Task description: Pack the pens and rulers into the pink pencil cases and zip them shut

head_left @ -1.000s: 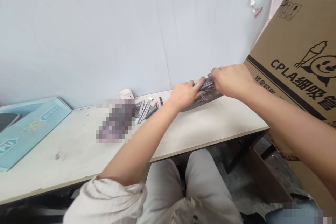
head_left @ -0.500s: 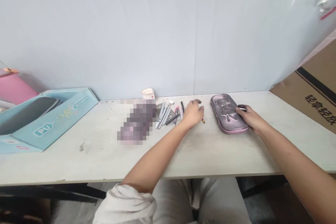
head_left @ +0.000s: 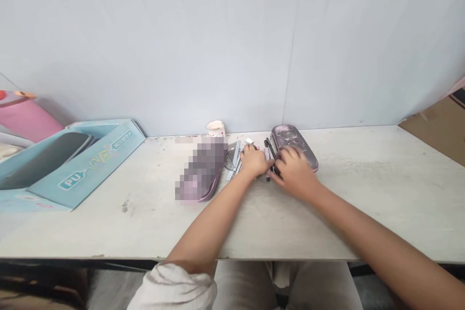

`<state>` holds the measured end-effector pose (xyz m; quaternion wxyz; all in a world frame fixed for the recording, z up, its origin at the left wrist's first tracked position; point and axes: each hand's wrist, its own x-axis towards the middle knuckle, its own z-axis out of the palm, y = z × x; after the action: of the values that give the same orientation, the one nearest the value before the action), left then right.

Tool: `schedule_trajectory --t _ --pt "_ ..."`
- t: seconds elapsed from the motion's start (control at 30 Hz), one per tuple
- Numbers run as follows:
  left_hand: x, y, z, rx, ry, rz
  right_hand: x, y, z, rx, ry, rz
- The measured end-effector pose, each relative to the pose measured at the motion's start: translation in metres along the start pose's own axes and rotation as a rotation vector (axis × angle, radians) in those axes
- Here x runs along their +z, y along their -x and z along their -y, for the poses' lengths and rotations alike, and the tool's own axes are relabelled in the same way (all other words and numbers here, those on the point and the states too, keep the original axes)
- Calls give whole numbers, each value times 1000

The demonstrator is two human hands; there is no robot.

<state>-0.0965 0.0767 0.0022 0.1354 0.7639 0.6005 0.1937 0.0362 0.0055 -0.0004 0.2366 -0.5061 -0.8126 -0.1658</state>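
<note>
My left hand (head_left: 253, 161) rests on the pile of stationery, just right of several flat metal rulers and a set square (head_left: 233, 159). My right hand (head_left: 294, 173) is blurred, its fingers curled over black and pink pens (head_left: 271, 155) next to the left hand. Behind them lies a pink-edged pencil case (head_left: 290, 141) with an embossed figure, its near end touching or just behind my right hand. Whether either hand grips a pen is hidden by the fingers.
A small paper cup (head_left: 216, 129) stands by the wall. To the left lie a pixelated purple object (head_left: 201, 169) and a blue box (head_left: 76, 164). A pale table (head_left: 356, 213) meets the wall, with a cardboard box (head_left: 436, 128) at the right.
My right hand has left the pencil case and moved left to the pens. The case now lies further left and back, next to the pens. The view has shifted left.
</note>
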Motion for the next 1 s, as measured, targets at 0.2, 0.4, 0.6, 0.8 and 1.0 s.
schedule_trajectory --t 0.2,0.4,0.6,0.8,1.0 --pt "-10 1 -20 -163 961 -40 4 -4 12 120 36 1" --pt "-46 -6 -37 -353 1801 21 -12 -8 20 -54 43 -43" --pt "-72 -34 -17 -415 1885 -80 -22 19 43 -304 66 -22" --pt "-52 -21 -40 -396 1872 207 -12 -10 18 102 59 66" --pt "-44 -33 -25 -459 1873 186 -18 3 26 -54 81 144"
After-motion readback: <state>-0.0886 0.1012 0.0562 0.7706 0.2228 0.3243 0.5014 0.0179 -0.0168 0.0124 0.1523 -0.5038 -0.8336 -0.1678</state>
